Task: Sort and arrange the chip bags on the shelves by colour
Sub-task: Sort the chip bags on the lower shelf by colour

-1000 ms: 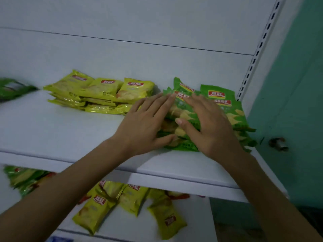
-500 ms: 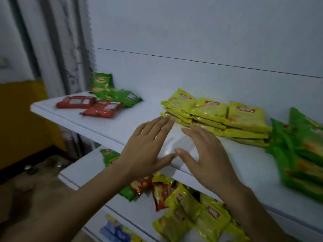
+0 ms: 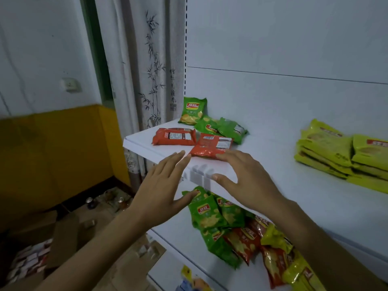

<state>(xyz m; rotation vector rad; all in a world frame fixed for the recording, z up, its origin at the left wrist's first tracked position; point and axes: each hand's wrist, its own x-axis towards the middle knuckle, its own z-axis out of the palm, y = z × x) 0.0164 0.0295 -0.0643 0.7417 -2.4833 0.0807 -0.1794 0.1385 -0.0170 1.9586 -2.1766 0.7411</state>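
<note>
Two red chip bags lie at the left end of the upper white shelf (image 3: 273,164): one (image 3: 174,136) near the corner, the other (image 3: 211,147) right of it. Behind them are three green bags, one upright (image 3: 192,111), two lying flat (image 3: 222,129). A stack of yellow bags (image 3: 340,152) sits at the right. My left hand (image 3: 165,190) hovers with straight fingers at the shelf's front edge, holding nothing. My right hand (image 3: 245,179) is spread above the shelf, its fingertips just short of the nearer red bag.
On the lower shelf (image 3: 180,234) lies a mixed heap of green (image 3: 210,215), red (image 3: 243,242) and yellow (image 3: 275,238) bags. A curtain (image 3: 142,80) hangs left of the shelving. Cardboard boxes (image 3: 63,234) and clutter cover the floor at the lower left.
My hands left the green stack at the shelf's right end and travelled left past the yellow stack. The view swung left with them, and both hands now hover by the red bags.
</note>
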